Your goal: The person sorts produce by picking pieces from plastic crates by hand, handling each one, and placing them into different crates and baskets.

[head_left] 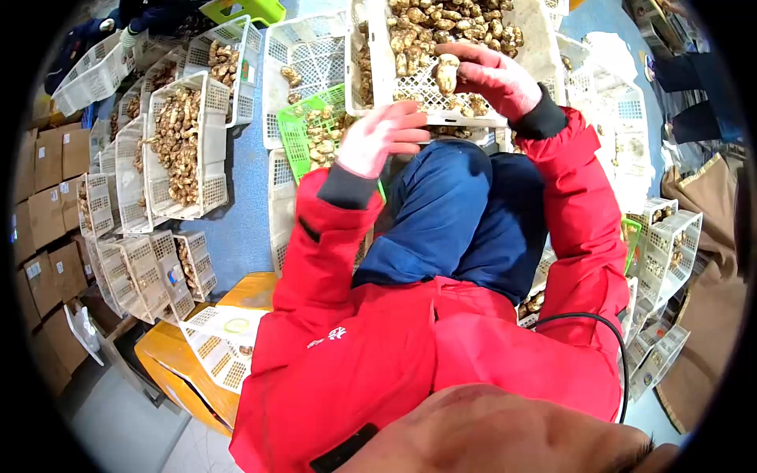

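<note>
Between the thumb and fingers of my right hand (497,79) is a pale, brown-flecked mushroom (447,74), held upright over the front of a white crate (538,47). More brown and cream mushrooms (457,20) are heaped in that crate. My left hand (384,138) has its fingers stretched out with nothing in them, just in front of the white crate's near edge. Beside and below it, a green basket (293,142) holds smaller mushroom pieces (322,134).
White crates of mushrooms (177,146) stand at the left, more crates (670,260) at the right. Cardboard boxes (47,213) are stacked at far left. A yellow stool (162,347) is at lower left. Other people's dark-clothed legs (694,75) show at upper right.
</note>
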The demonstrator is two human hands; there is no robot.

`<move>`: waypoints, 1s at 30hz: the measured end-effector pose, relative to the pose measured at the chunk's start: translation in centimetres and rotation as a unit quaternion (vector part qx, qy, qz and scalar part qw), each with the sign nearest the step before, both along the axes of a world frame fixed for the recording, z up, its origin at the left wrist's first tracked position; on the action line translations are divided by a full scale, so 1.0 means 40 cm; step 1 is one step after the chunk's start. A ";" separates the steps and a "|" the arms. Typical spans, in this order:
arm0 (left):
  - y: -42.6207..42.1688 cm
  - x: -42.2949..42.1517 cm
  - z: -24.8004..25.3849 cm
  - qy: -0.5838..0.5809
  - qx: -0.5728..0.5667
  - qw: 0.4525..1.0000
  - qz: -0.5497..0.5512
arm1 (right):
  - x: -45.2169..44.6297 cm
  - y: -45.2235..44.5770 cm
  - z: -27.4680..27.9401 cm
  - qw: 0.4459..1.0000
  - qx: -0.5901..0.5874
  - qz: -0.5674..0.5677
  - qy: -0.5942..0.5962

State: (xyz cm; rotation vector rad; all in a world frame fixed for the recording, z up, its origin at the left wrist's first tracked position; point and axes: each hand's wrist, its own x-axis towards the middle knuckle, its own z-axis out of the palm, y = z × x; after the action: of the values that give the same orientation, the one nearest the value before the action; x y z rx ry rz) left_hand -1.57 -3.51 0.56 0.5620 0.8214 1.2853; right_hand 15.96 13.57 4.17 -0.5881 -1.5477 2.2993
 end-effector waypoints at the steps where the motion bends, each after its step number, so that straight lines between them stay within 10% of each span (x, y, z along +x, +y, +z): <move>1: 0.032 0.019 -0.026 -0.075 -0.024 0.997 -0.025 | -0.007 -0.028 0.007 0.999 -0.033 -0.019 0.027; 7: 0.064 0.108 0.011 0.074 -0.053 0.994 0.059 | -0.018 -0.115 0.012 0.992 -0.079 0.001 0.096; 16: 0.044 0.100 0.005 -0.050 -0.063 0.996 0.030 | 0.049 -0.078 0.016 0.996 0.027 -0.029 0.081; 22: -0.018 0.008 -0.013 0.013 -0.105 0.989 0.103 | 0.267 0.089 0.035 0.962 0.126 -0.231 0.069; 30: -0.026 -0.046 -0.080 -0.014 -0.141 0.980 0.141 | 0.622 0.282 -0.420 0.897 -0.083 -0.403 -0.160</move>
State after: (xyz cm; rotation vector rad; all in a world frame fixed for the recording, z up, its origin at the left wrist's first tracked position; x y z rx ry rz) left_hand -3.41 -4.54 -2.64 0.2030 1.0660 1.3983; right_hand 40.86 24.86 -12.62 -1.4010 -0.9270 1.7286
